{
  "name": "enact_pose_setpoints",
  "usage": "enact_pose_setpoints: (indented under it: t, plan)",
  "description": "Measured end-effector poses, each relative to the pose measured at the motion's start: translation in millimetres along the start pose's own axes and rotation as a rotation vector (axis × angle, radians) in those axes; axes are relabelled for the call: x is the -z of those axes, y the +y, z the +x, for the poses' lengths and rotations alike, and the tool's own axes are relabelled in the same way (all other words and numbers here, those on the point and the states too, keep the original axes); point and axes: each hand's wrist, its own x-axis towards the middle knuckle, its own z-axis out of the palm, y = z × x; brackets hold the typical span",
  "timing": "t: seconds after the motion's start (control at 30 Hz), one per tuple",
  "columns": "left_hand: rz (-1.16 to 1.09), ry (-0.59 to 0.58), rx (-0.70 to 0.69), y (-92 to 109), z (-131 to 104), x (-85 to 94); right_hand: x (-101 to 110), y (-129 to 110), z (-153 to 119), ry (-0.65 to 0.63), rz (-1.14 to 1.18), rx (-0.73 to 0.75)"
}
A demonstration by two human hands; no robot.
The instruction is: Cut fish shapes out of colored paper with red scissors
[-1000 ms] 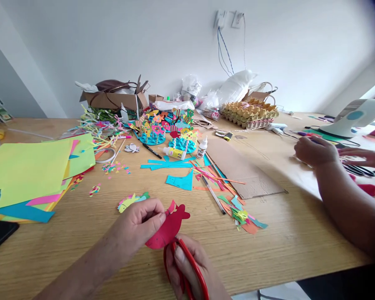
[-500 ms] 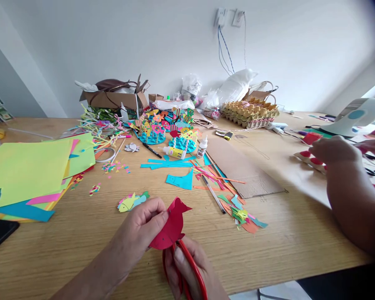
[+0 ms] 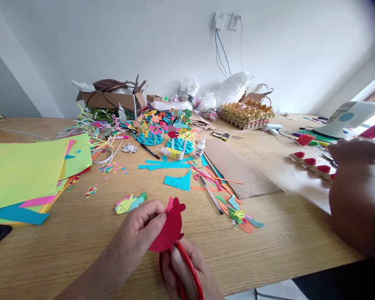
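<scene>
My left hand [image 3: 145, 227] pinches a red paper fish [image 3: 172, 225] between thumb and fingers. The fish has a two-lobed tail at the top and a small drawn eye near its lower end. My right hand [image 3: 187, 266] has its fingers through the red handles of a pair of scissors [image 3: 190, 262], just below the fish. The blades are hidden behind the paper, so I cannot tell whether they touch it. Close beyond my left hand lies a small pile of cut paper fish [image 3: 126, 204], a yellow one on top.
Colored paper sheets [image 3: 21, 171] are stacked at left. Ahead are blue paper scraps [image 3: 178, 180], a pen [image 3: 211, 194], glue bottles [image 3: 200, 148], decorated fish stands [image 3: 181, 143] and cardboard [image 3: 237, 171]. At right, a co-worker's arm [image 3: 350, 200] reaches over an egg-carton strip [image 3: 311, 164].
The red fish has turned slightly in my left hand, and its tail now shows two rounded lobes instead of a sharp point. The co-worker's hand has moved right, uncovering more of the egg-carton strip.
</scene>
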Motion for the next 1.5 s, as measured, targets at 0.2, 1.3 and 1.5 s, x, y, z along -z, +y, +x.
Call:
enact_pose_setpoints:
  t: [0.2,1.3,1.5]
  plan:
    - [0.013,0.001,-0.018,-1,0,-0.4,0,7,1,0.015,0.046,0.032]
    - [-0.082,-0.067,0.024,3,-1,0.0,0,-5,-3,0.039,-0.053,-0.006]
    - [-0.141,-0.093,0.048,3,-4,-0.1,2,-8,-2,0.024,-0.091,-0.031]
